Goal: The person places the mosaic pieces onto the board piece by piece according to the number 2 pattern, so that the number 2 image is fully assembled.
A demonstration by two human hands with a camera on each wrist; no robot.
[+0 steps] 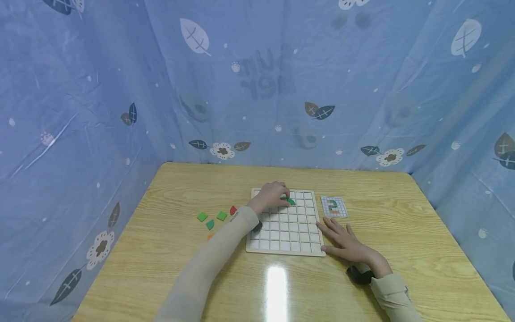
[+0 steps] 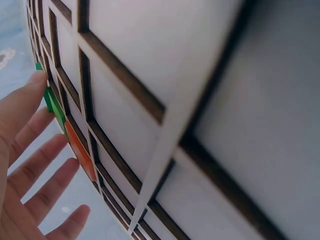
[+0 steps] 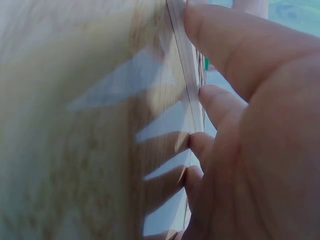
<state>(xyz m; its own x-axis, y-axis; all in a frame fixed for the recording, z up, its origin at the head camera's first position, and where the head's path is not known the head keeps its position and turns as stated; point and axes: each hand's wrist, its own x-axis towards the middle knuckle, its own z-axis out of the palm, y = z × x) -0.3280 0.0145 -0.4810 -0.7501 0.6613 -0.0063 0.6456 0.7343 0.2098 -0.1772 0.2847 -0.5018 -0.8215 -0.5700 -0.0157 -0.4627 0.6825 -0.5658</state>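
A white grid board with square cells lies on the table. My left hand reaches over its far part. Thumb and index finger pinch a green quarter-round tile at the grid. In the left wrist view, green pieces and an orange tile sit on the board beside the spread other fingers. The head view hides most of these behind the hand. My right hand rests with straight, spread fingers, its fingertips touching the board's right edge; the right wrist view shows them along that edge.
Loose tiles lie left of the board: green squares, a green quarter-round, a red piece and an orange one partly behind the left sleeve. A patterned grid card lies right of the board. Blue curtains surround the table.
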